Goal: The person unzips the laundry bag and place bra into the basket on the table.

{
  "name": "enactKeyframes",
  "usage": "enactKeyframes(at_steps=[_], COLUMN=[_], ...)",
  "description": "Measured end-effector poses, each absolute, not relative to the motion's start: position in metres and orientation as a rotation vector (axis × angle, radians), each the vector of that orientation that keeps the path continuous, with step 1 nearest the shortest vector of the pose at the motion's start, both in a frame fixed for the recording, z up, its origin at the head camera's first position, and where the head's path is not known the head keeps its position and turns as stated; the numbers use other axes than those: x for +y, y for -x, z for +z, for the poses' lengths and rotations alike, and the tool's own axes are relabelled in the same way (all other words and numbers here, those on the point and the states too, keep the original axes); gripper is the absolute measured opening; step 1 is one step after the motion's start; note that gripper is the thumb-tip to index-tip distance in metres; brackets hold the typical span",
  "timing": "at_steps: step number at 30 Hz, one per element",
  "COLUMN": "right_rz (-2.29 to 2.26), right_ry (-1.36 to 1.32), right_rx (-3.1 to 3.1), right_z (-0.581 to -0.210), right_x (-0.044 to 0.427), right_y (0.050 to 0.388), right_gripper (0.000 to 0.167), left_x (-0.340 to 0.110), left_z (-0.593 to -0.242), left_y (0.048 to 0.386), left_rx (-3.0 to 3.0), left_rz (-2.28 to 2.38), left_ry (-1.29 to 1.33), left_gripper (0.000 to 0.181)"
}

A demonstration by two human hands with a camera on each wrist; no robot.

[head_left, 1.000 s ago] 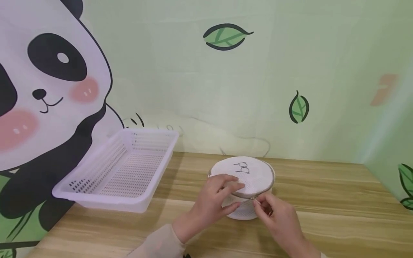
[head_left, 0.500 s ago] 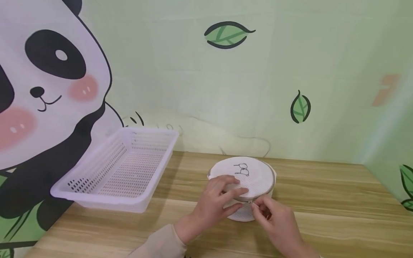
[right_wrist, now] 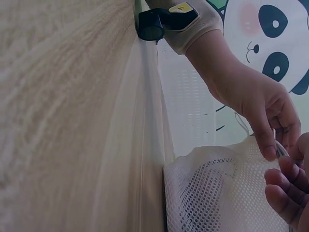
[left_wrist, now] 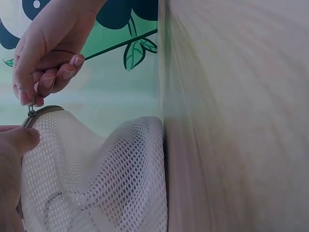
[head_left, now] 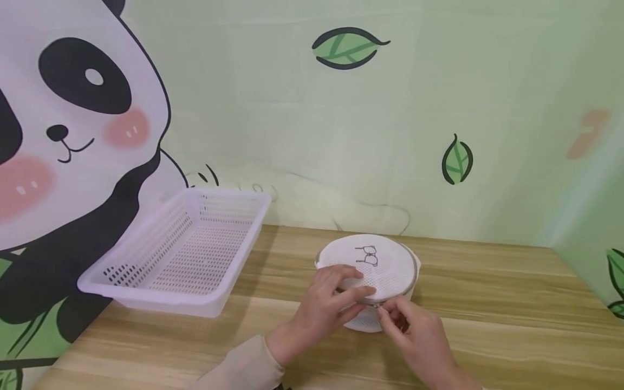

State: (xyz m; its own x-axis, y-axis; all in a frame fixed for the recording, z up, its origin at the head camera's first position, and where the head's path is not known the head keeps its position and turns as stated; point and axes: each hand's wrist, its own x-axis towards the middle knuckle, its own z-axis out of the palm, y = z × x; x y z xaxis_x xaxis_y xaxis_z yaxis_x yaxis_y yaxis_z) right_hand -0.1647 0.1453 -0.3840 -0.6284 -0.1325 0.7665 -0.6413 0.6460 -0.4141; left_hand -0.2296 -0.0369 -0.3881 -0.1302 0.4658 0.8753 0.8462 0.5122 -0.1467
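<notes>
A round white mesh laundry bag (head_left: 385, 271) stands on the wooden table, with a small line drawing on its top and a grey zipper around the rim. My left hand (head_left: 322, 300) holds the near-left rim, fingers over the top and thumb below. Between thumb and forefinger, my right hand (head_left: 419, 333) pinches the zipper pull (left_wrist: 31, 109) at the front of the rim. The left wrist view has the mesh wall (left_wrist: 130, 169) bulging and creased under the zipper. From the right wrist, the left thumb presses the mesh near the zipper; a thin loop (right_wrist: 242, 123) stands up behind.
A white perforated plastic basket (head_left: 195, 260) sits at the left of the wooden table (head_left: 502, 303). Behind the table rises a pale green backdrop (head_left: 273, 135) printed with a panda and leaves. A dark wrist device (right_wrist: 161, 21) shows on the left sleeve.
Along the front rim, my right hand has slid the zipper pull slightly left, towards my left hand. The left fingers have shifted a little on the lid. The head view has tilted slightly.
</notes>
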Motion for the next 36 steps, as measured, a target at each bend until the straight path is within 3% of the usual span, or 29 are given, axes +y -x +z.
enactKeyframes(at_steps=[36], right_rz=[0.834], right_ry=[-0.636], right_rx=[-2.159], right_z=[-0.3888], right_x=[0.1507], right_y=[0.1677], right_gripper=[0.025], left_x=[-0.0444], left_z=[-0.3961], left_y=[0.2354], left_rx=[-1.698], left_rz=[-0.500], left_ry=[1.106], left_gripper=[0.016])
